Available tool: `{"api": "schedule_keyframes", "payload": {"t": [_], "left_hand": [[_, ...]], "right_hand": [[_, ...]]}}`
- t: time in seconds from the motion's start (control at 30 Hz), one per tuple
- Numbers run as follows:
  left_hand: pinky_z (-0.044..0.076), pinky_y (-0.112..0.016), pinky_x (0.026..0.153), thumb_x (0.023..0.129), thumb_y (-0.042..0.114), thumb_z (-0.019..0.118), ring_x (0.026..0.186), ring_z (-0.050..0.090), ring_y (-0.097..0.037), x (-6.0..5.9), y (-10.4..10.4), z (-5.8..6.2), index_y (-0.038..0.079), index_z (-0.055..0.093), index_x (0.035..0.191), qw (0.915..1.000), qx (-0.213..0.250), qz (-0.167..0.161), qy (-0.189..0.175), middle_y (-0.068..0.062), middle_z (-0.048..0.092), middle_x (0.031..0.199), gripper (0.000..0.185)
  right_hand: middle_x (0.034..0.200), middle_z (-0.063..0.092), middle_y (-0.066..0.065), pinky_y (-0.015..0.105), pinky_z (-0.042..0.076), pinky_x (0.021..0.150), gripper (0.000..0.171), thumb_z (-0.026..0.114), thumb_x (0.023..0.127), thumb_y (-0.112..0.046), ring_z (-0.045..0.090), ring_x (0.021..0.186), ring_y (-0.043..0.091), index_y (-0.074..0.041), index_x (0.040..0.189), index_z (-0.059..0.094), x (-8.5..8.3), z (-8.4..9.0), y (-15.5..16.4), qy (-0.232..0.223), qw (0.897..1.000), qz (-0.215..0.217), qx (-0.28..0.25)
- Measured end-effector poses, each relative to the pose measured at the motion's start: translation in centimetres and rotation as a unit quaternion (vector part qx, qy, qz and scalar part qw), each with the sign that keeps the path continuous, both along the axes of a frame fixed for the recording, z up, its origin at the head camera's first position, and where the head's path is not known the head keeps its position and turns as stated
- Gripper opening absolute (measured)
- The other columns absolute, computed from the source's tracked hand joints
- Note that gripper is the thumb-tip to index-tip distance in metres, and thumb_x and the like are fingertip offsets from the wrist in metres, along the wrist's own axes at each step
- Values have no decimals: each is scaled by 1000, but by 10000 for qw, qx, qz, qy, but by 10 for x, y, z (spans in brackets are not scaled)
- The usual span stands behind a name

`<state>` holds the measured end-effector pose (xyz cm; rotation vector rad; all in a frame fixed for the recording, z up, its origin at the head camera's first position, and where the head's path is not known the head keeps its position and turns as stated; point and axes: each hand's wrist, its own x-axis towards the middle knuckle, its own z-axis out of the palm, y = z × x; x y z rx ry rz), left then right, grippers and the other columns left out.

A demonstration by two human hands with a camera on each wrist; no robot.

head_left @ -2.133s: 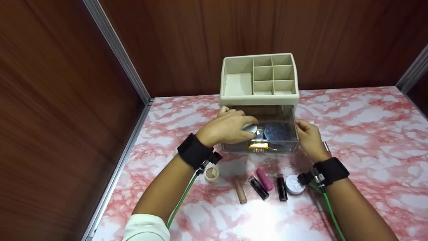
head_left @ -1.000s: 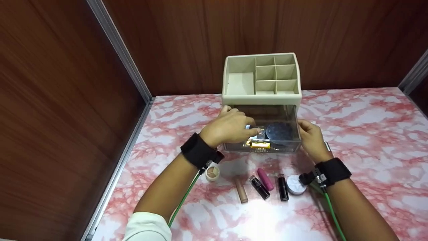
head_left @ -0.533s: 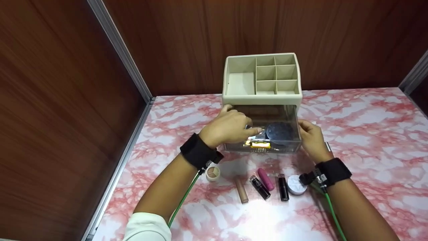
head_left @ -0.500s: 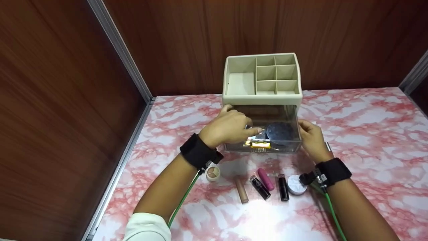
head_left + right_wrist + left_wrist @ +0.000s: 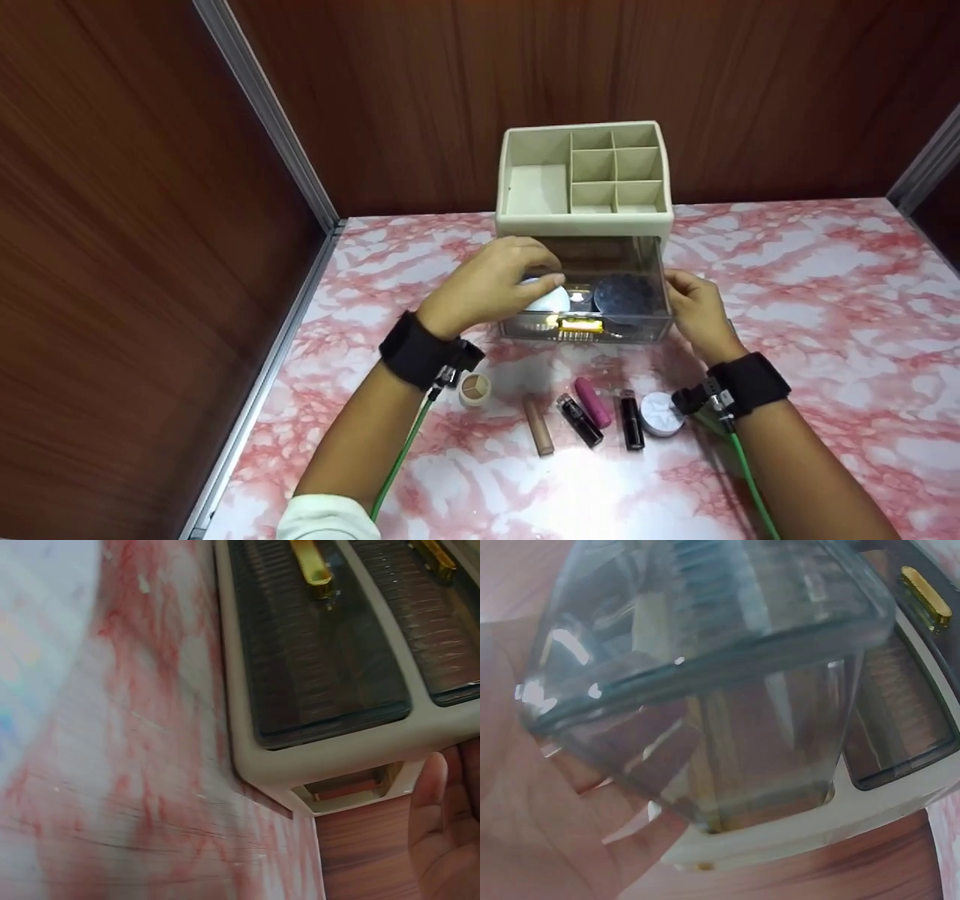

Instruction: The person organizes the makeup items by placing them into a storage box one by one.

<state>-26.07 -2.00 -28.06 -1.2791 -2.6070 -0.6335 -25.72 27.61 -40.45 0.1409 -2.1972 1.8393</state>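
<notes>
two hands at one pulled-out clear drawer

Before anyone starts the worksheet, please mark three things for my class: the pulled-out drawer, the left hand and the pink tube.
Pulled-out drawer (image 5: 646, 332): head view, on its see-through front wall.
Left hand (image 5: 489, 283): head view, on its back.
Pink tube (image 5: 593, 403): head view, mid-length on its side.

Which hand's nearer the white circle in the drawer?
Left: the left hand partly covers the white circle in the head view; the right hand is beyond the drawer's right wall.
</notes>
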Motion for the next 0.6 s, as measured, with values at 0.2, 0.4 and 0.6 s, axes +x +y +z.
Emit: {"api": "schedule_keyframes", "payload": {"t": [0.2,0.4,0.6], "left_hand": [[42,-23,95,97,25,61,102,61,-11,5,-17,-12,9,73,102,9927,1166,-5,297,-1,69,104,21],[43,-27,99,96,20,63,114,58,-11,12,-28,-32,3,68,117,9670,2525,-45,343,-5,66,119,27],[48,-32,94,96,17,64,113,60,-22,20,-36,-56,-1,57,132,9430,3321,98,189,-15,61,127,41]], "right_hand": [[96,69,-11,18,50,77,34,57,100,-14,63,88,5,13,119,61,-7,-11,7,-13,9992,217,324],[119,65,16,21,48,88,42,55,101,-25,62,105,13,5,130,57,-1,-14,12,23,9967,507,636],[132,57,17,17,43,94,48,51,102,-31,55,117,13,-1,139,51,19,-3,15,88,9934,411,1065]]}}
